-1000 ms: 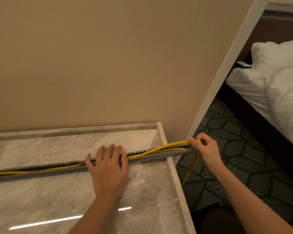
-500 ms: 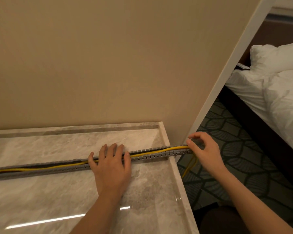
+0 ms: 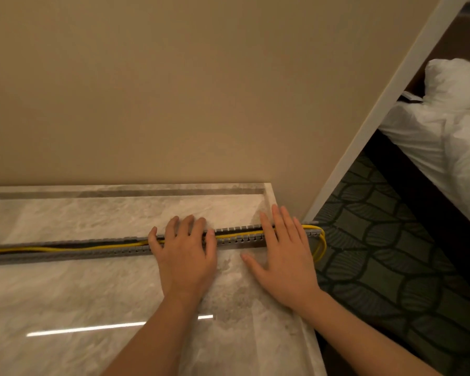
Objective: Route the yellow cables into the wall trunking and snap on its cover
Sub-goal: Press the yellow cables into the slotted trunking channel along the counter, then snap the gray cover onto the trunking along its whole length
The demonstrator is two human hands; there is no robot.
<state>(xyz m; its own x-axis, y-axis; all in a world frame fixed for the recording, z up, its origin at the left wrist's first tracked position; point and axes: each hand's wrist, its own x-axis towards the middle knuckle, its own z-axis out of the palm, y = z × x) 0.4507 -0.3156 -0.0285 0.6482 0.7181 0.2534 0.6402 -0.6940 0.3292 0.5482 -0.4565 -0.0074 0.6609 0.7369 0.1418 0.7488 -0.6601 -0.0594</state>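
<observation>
Head view: grey slotted trunking (image 3: 236, 238) lies across the marble countertop (image 3: 65, 294) from left edge to right of centre, its right end reaching past the counter's edge, with yellow cables (image 3: 65, 249) running inside and looping down off that end. Left hand (image 3: 185, 256) lies flat, fingers spread, over the trunking at centre. Right hand (image 3: 285, 256) lies flat just beside it, fingers extended and close together, covering the trunking's right end; neither hand pinches anything.
</observation>
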